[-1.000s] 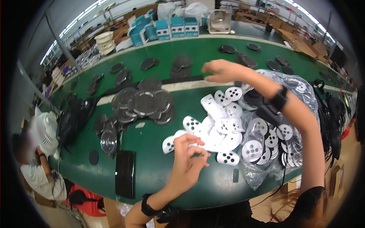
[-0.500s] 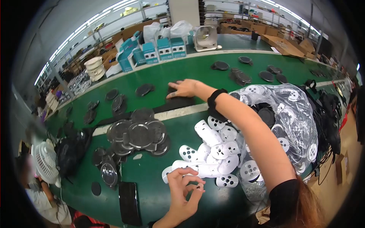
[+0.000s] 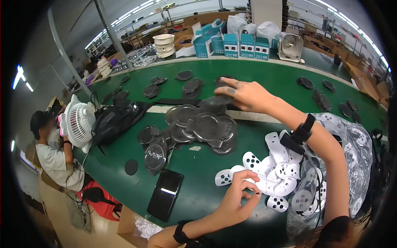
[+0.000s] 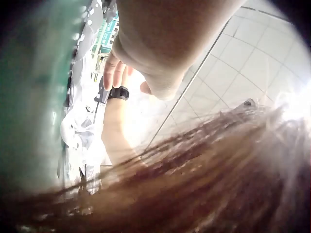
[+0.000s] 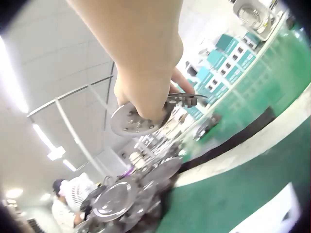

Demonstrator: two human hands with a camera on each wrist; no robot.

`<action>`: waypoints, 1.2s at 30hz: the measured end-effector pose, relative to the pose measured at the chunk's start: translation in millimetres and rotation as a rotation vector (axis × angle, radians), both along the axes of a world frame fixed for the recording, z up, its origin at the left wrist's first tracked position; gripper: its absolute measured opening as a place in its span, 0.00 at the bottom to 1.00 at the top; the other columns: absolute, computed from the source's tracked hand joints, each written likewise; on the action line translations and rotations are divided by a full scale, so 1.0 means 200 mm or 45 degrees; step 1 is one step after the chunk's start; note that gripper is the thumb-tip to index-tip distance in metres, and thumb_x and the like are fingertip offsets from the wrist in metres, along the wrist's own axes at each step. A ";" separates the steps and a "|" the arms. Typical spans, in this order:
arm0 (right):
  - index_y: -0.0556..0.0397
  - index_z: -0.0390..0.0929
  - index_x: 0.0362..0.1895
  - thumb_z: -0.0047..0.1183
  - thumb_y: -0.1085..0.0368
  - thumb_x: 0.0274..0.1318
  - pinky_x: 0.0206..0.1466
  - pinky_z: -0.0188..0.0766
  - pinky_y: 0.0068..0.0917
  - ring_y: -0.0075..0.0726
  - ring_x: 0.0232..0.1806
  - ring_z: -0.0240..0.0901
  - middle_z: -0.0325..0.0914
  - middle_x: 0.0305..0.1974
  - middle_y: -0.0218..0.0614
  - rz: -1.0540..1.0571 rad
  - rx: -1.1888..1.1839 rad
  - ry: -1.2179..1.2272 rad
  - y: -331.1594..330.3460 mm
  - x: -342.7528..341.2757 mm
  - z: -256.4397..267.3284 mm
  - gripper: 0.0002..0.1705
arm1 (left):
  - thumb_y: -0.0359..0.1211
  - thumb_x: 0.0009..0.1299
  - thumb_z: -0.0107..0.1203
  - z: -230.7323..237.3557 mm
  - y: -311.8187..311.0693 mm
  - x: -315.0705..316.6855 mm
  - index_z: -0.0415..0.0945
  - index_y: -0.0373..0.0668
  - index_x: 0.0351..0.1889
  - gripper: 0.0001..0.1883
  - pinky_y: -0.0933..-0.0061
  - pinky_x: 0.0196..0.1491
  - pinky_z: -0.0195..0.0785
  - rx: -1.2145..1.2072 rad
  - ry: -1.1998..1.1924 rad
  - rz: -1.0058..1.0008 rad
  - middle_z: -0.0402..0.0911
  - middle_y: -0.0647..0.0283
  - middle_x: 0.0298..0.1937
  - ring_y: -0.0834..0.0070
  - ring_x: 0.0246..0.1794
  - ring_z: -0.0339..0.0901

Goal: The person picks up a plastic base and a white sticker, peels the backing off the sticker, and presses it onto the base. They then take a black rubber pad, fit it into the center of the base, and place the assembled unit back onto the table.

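My right hand grips black round discs with clear rims above the far edge of the disc pile. The right wrist view shows one round plate under its thumb side and a second disc by the fingers. Near the front of the table, my left hand hovers beside the white plates with black holes, its fingers loosely bent. A small dark spot shows at its thumb tip. In the left wrist view, the left fingers stand apart from the thumb.
A clear plastic bag of white plates lies at the right. A black phone and a small black pad are front left. More discs lie across the green strip. A white fan stands beside a seated person.
My right hand reached to the discs on the far strip, then came back toward the pile with discs in its grip. The left hand keeps its bent pose. The head view has turned left.
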State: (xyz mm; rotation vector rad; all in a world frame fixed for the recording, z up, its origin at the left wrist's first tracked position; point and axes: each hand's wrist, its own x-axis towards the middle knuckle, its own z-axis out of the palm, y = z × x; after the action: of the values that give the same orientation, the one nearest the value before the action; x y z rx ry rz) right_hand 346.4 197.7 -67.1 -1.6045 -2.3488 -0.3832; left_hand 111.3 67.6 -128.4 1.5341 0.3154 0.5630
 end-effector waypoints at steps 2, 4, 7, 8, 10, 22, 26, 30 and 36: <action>0.32 0.64 0.58 0.52 0.69 0.43 0.40 0.75 0.41 0.52 0.50 0.71 0.57 0.64 0.45 0.068 0.062 -0.016 0.00 -0.15 0.03 0.34 | 0.22 0.63 0.50 0.00 0.00 0.01 0.53 0.36 0.54 0.23 0.77 0.37 0.67 -0.095 -0.040 0.073 0.63 0.55 0.50 0.76 0.42 0.71; 0.32 0.64 0.58 0.52 0.68 0.44 0.41 0.76 0.40 0.56 0.51 0.70 0.53 0.65 0.48 0.175 0.211 0.174 0.00 -0.29 0.05 0.33 | 0.20 0.62 0.48 0.01 0.02 0.01 0.51 0.37 0.54 0.24 0.76 0.39 0.68 -0.059 0.008 0.075 0.61 0.55 0.51 0.75 0.42 0.71; 0.32 0.63 0.59 0.50 0.68 0.47 0.42 0.76 0.40 0.58 0.53 0.68 0.51 0.65 0.52 0.453 0.447 0.025 0.06 -0.44 -0.03 0.32 | 0.18 0.63 0.47 0.00 0.03 0.01 0.50 0.38 0.54 0.24 0.75 0.41 0.68 -0.046 0.054 0.098 0.60 0.56 0.51 0.76 0.42 0.72; 0.32 0.62 0.59 0.48 0.67 0.48 0.47 0.74 0.41 0.58 0.57 0.65 0.51 0.65 0.53 0.530 0.501 -0.125 0.06 -0.50 -0.05 0.31 | 0.19 0.63 0.47 0.00 0.04 0.01 0.50 0.38 0.54 0.23 0.75 0.41 0.68 -0.033 0.060 0.089 0.61 0.56 0.51 0.76 0.42 0.72; 0.30 0.61 0.60 0.49 0.65 0.47 0.54 0.70 0.41 0.55 0.59 0.63 0.52 0.65 0.52 0.618 0.492 -0.255 0.05 -0.59 -0.09 0.32 | 0.20 0.63 0.48 0.00 0.03 0.01 0.52 0.38 0.53 0.22 0.76 0.41 0.68 -0.025 0.055 0.074 0.62 0.57 0.50 0.77 0.43 0.72; 0.52 0.71 0.51 0.48 0.68 0.49 0.61 0.61 0.41 0.57 0.63 0.57 0.59 0.61 0.56 0.701 -0.094 -0.148 0.27 -0.80 -0.23 0.21 | 0.22 0.64 0.49 0.00 0.03 0.01 0.55 0.38 0.52 0.20 0.76 0.39 0.66 0.095 0.049 0.083 0.62 0.58 0.50 0.79 0.42 0.70; 0.52 0.71 0.50 0.47 0.66 0.49 0.56 0.65 0.43 0.56 0.55 0.66 0.65 0.56 0.54 0.628 -0.047 0.088 0.33 -0.65 -0.09 0.21 | 0.21 0.63 0.48 0.01 0.02 0.01 0.55 0.38 0.52 0.20 0.76 0.39 0.66 0.105 0.040 0.050 0.63 0.58 0.51 0.78 0.41 0.70; 0.48 0.66 0.56 0.49 0.66 0.47 0.56 0.66 0.41 0.52 0.57 0.65 0.64 0.58 0.49 0.049 -0.270 0.134 0.58 -0.22 -0.07 0.27 | 0.20 0.62 0.48 0.03 0.01 0.00 0.56 0.37 0.51 0.20 0.77 0.37 0.67 0.169 0.039 0.008 0.63 0.57 0.50 0.77 0.39 0.70; 0.30 0.52 0.67 0.55 0.74 0.41 0.62 0.60 0.45 0.49 0.66 0.54 0.53 0.66 0.41 -0.266 -0.214 -0.427 0.68 0.09 -0.27 0.47 | 0.20 0.62 0.49 0.02 -0.01 0.00 0.57 0.36 0.51 0.20 0.77 0.36 0.68 0.266 0.016 0.000 0.63 0.55 0.49 0.75 0.36 0.70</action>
State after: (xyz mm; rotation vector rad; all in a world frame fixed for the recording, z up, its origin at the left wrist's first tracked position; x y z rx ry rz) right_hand 365.0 333.1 -120.4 -2.0109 -2.5152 -0.5492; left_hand 111.2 65.9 -125.2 1.7390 0.2726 0.6016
